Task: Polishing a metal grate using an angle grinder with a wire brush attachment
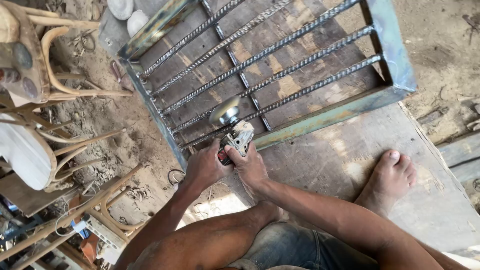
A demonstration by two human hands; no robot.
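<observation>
Head view: both hands on one tool.
L hand (204, 167): fingers wrapped round angle grinder (235, 137) body.
R hand (250, 167): fingers curled over it too.
Disc (224, 110): just beyond fingertips, at rebar grille (270, 65).

Both hands (227, 167) around an angle grinder (232, 132) on a rebar grille (265, 65).

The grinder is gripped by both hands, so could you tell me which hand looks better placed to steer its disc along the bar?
Right, probably: the right hand clasps the grinder nearest its disc; the left hand grips farther back.
</observation>
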